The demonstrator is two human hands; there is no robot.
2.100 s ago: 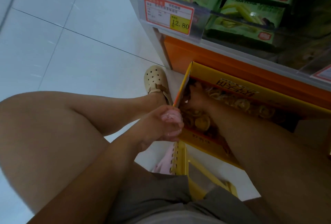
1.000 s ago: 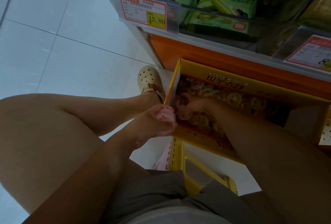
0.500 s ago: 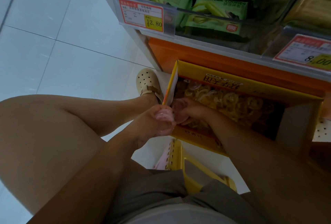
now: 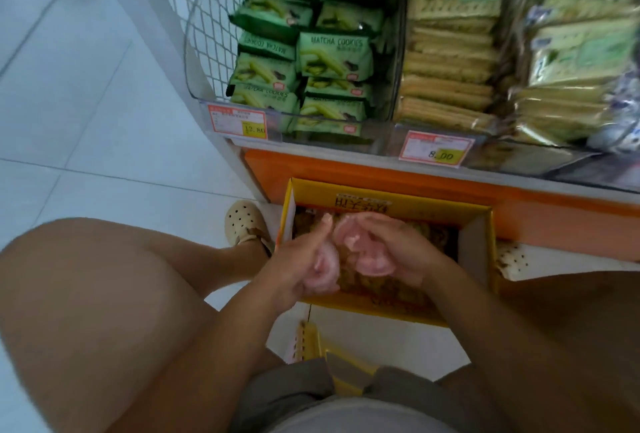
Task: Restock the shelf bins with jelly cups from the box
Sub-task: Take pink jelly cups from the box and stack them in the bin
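Step in hand: collection of stock from the box. The yellow box [image 4: 388, 311] is seen at lower centre of the frame, open at the top, on the floor against the orange base panel [image 4: 381, 172] of the shelf unit. It is filled with yellow-toned jelly cups [image 4: 381, 288], visible between and below the two hands.

The left hand [image 4: 304, 264] is held over the left part of the box opening, its grip curled around a cluster of pink jelly cups [image 4: 325, 268], thumb raised. The right hand [image 4: 388, 250] is held just beside it, at centre of the opening, its grip likewise closed on pink jelly cups [image 4: 370, 261]. The two handfuls are nearly touching. The exact count in each hand cannot be told.

No cup is seen in transit to a bin, so the step is judged to be the gathering stage, with placement not yet done.

Across the top of the frame the shelf bins are seen: matcha cookie packs [image 4: 332, 58] in the left bin, biscuit packs [image 4: 446, 61] to their right, price tags [image 4: 434, 148] along the front edge. No bin holding jelly cups is in view.

Next move, as judged: both handfuls are to be lifted clear of the box walls and carried to the destination bin, which must first be located outside this frame. Grip pressure is to be kept even, since smooth cups held in a cluster are likely to slip.
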